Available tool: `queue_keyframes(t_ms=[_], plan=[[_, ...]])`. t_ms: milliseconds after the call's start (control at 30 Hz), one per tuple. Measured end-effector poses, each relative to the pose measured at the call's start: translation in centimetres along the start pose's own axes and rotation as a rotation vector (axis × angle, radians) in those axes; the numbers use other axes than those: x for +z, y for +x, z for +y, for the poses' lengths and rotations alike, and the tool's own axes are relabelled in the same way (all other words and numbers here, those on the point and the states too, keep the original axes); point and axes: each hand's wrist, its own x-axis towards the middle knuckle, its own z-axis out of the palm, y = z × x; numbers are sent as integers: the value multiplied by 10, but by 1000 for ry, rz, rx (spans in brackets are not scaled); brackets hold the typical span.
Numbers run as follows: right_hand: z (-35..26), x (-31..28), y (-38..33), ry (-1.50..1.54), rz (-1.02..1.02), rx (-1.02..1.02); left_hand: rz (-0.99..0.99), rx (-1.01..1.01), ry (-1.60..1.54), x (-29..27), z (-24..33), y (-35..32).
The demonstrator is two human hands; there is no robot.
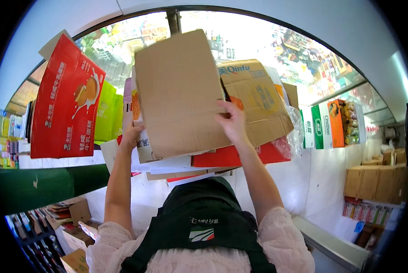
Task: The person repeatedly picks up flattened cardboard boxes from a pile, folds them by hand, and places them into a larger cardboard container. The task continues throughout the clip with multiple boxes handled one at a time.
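A plain brown cardboard sheet (181, 100) is tilted up in front of me, above a pile of flattened cartons. My right hand (232, 120) pinches its right edge, fingers bent over the face. On the other side my left hand (130, 135) is closed at the edge of the cardboard, beside a white and orange printed carton panel (142, 144); its fingertips are partly hidden. Behind the sheet, to the right, lies a flattened brown carton (256, 102) with blue print. Beneath these, a red cardboard piece (267, 154) sticks out.
A large red printed carton panel (70, 100) stands at left, next to a lime-green one (107, 111). Crumpled clear plastic (296, 132) hangs at the pile's right side. Green, white and orange cartons (324, 123) stand farther right. A dark green rounded bar (49, 189) crosses at lower left.
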Motion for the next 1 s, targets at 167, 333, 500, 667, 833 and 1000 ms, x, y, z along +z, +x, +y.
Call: queue_keyframes(t_ms=[167, 333, 500, 667, 833, 1000], plan=[[44, 5, 9, -439, -138, 237, 14, -52, -73, -3, 4, -10], [68, 20, 17, -331, -53, 433, -110, -25, -267, -7, -8, -5], [58, 22, 0, -505, -141, 398, -29, -67, -294, -21, -17, -33], [50, 32, -53, -648, -278, 316, -72, -116, -421, -41, -64, -103], [43, 29, -56, -722, -305, 288, -166, -72, -472, -28, -67, -137], [46, 20, -61, -793, -273, 275, -42, -83, -325, 18, -37, -153]])
